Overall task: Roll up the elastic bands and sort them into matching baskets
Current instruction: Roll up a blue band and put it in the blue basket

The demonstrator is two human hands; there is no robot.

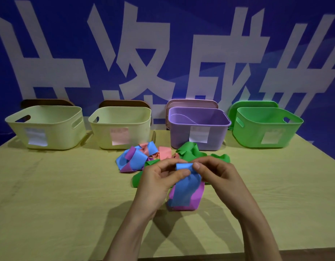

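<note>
Left hand (pixel 159 178): comes in from the near edge of the bench (pixel 68 185) on a bare forearm. Its fingers are curled, and the thumb and fingertips pinch the blue band (pixel 183 193) just under its rolled end.
Right hand (pixel 217 174): thumb and forefinger pinch the right side of the same rolled end. The other fingers are curled behind it.
Blue band: held between both hands over the middle of the bench. The top end is turned into a small roll and the rest hangs flat. Whether its lower end touches the bench cannot be told.
Purple band (pixel 197 193): hangs behind the blue strip, touching it, and shows at its right side and bottom.
Pile of bands (pixel 136 159): loose blue, purple and pink strips lie heaped just beyond the hands, toward the far edge.
Green bands (pixel 189 151): form the right part of the heap, close against the front of the purple basket (pixel 179 134).
Baskets: four stand in a row along the far edge. From the left corner they are a first cream basket (pixel 59 132), a second cream basket (pixel 136 129), the purple basket, and a green basket (pixel 253 134) toward the right corner.
Labels (pixel 198 135): one pale paper is fixed on each front wall. The writing is too blurred to read.
Lids (pixel 191 103): one stands on edge behind each basket. They are brown, brown, pink and green.
Backdrop (pixel 181 34): a blue wall with large white characters.
</note>
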